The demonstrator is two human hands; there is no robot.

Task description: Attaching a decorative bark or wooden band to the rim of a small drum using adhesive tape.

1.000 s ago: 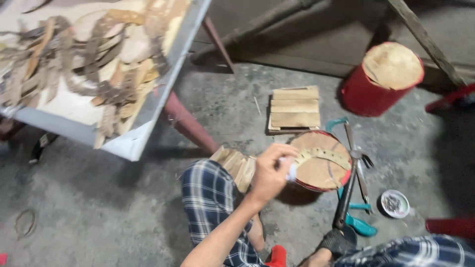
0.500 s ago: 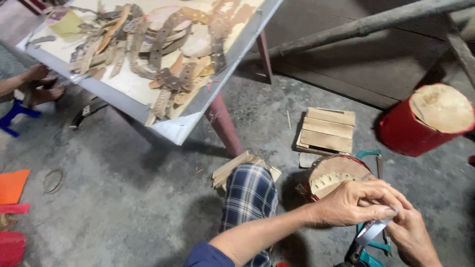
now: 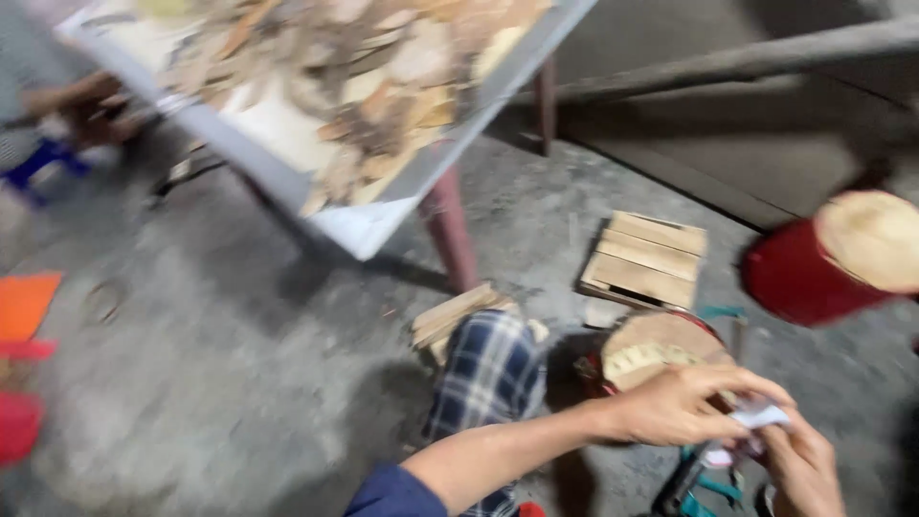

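Both hands meet low at the near right of the scene, over a small white piece (image 3: 761,415) that looks like folded paper or tape. The left hand (image 3: 680,407) reaches in from the left, its forearm running almost level across the bottom of the view, palm down and fingers curled so that the fingertips pinch the left end of the white piece. The right hand (image 3: 802,467) comes up from the lower right, just under and to the right of it, fingers bent and closing on the other end; blur hides exactly how they grip. The piece lies between the two hands, its long axis roughly left to right, touching both, with the left hand above it.

Just beyond the hands stands a round wooden block (image 3: 661,349) with a red rim, and below them a dark-handled tool with teal parts (image 3: 691,483) lies on the concrete floor (image 3: 239,383). A knee in plaid cloth (image 3: 488,373) sits to the left. Farther off are a small slatted wood pallet (image 3: 646,258), a red bucket (image 3: 814,278) and a worktop (image 3: 364,230) heaped with wood scraps.
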